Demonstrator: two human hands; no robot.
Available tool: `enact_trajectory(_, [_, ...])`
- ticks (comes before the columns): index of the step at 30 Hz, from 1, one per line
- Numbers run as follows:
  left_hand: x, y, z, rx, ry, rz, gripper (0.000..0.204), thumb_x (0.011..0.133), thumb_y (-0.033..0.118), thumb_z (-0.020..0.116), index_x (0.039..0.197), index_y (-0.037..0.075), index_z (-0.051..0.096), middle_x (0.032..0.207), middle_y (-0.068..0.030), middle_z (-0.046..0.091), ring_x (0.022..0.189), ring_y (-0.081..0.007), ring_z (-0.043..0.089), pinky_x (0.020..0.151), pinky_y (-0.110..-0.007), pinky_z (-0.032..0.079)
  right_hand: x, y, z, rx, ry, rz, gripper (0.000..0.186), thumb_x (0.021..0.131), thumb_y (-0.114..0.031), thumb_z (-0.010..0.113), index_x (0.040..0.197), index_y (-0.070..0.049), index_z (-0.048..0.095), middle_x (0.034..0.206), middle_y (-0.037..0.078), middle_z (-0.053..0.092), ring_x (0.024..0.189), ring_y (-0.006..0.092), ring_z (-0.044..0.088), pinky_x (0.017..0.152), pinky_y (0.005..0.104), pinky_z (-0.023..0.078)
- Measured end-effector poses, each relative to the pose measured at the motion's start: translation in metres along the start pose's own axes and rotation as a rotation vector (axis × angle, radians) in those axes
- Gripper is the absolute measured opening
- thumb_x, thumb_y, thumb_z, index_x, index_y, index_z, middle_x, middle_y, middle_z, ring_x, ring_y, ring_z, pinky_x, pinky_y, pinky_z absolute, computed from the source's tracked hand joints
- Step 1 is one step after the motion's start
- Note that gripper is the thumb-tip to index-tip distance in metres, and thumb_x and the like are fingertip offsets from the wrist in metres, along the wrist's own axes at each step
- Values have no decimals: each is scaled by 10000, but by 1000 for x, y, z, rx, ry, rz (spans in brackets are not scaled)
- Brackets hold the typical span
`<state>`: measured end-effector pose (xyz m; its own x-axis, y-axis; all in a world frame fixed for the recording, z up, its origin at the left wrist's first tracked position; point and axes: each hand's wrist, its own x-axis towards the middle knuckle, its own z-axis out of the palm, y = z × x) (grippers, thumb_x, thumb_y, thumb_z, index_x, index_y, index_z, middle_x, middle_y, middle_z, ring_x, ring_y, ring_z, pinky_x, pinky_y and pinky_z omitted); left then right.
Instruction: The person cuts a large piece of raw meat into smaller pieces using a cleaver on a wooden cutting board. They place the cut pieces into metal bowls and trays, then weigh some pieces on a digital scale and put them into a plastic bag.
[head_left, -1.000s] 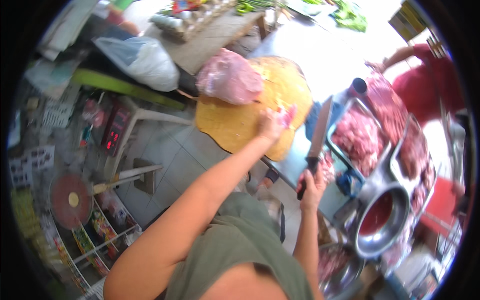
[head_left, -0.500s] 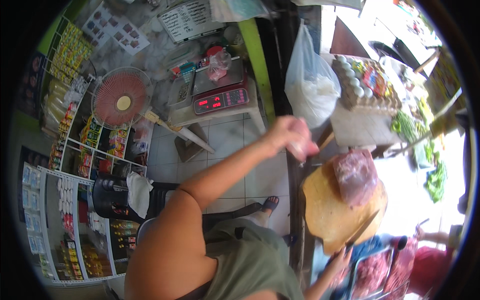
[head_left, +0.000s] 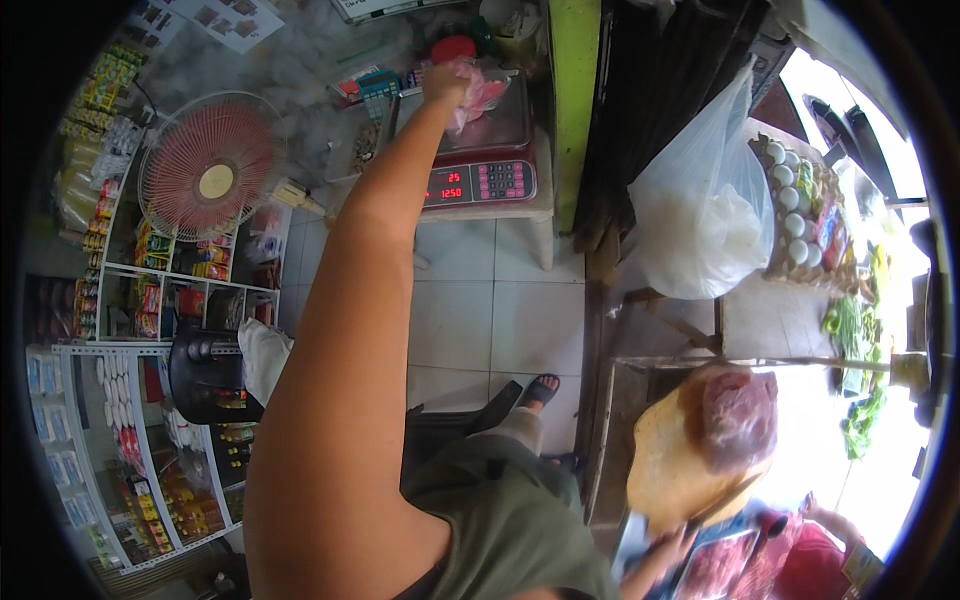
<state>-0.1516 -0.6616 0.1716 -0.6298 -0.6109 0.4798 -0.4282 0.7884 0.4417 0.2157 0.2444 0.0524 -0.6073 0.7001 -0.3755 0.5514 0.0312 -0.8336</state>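
Right hand (head_left: 668, 548) blurred and half cut off near the chopping block (head_left: 672, 462), grip unreadable

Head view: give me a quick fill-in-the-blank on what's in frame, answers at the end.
1. The left hand holds a pink piece of meat over the ____ of the scale.
2. The big slab of meat lies on a round wooden ____.
3. Left of the scale stands a red ____.
4. The tray beside the white plastic bag holds ____.

Missing words: pan; chopping block; fan; eggs
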Motion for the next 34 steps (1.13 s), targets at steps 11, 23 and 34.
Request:
enact_trajectory(11, [-34, -59, -1, 112, 22, -162, 306, 796, 116, 701, 1086, 30, 652, 976, -238, 706, 991, -403, 676, 859, -466, 529, -14, -37, 25, -67, 29, 97, 566, 936, -241, 668, 1468, -175, 488, 578, -21, 420, 414, 77, 375, 355, 250, 306])
enact_trajectory(23, [-49, -92, -40, 83, 150, -206, 70, 819, 137, 659, 828, 79, 698, 859, -171, 708, 845, -368, 684, 756, -459, 536, 20, -4, 13, 82, -13, 49, 555, 939, -248, 656, 1463, -178, 484, 583, -25, 408, 392, 68, 357, 336, 237, 294])
enact_trajectory(34, [-50, -116, -36, 340, 25, -164, 281, 926, 303, 544, 966, 82, 713, 882, -168, 723, 864, -358, 709, 763, -483, 544, -4, -31, 49, 182, 104, 61, 526, 958, -250, 614, 1459, -148, 487, 634, 13, 525, 467, 89, 440, 402, 265, 366])
